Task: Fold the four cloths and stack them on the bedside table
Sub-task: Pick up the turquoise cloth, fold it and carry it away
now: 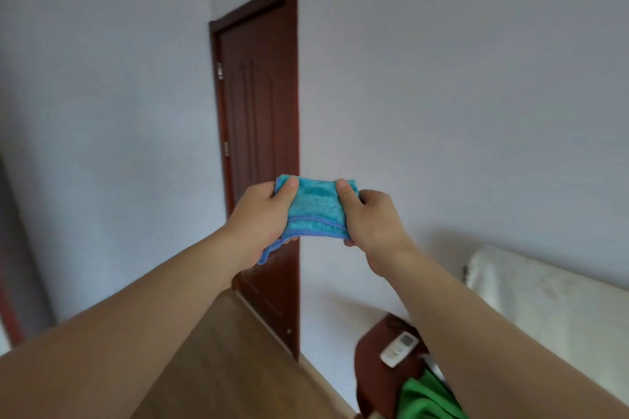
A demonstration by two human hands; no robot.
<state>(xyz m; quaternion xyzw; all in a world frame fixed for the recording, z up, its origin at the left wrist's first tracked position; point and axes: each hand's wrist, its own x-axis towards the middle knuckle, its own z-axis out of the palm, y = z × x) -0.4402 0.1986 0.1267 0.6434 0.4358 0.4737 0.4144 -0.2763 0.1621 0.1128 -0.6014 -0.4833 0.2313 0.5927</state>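
Fingers (289, 189) of your left hand (262, 218) are closed on the left end of the blue cloth (315, 211): thumb on the near face, the rest curled behind. Your right hand (371, 218) grips the right end the same way, thumb in front, fingertips showing under the lower edge. Both hands hold the same cloth; neither is spread.

The blue cloth is folded small and stretched between the hands. A stitched hem runs along its lower part, and a loose corner hangs below your left palm. It is held in the air at arm's length, well above the floor (231, 367) and in front of the brown door (262, 146).

Low on the right stands the dark bench (367, 381), against the white wall (476, 78) and beside the bed (544, 309). A white remote (399, 349) lies on it. A green cloth (425, 398) lies at its near end, partly hidden by your right forearm; whether it is folded cannot be told.
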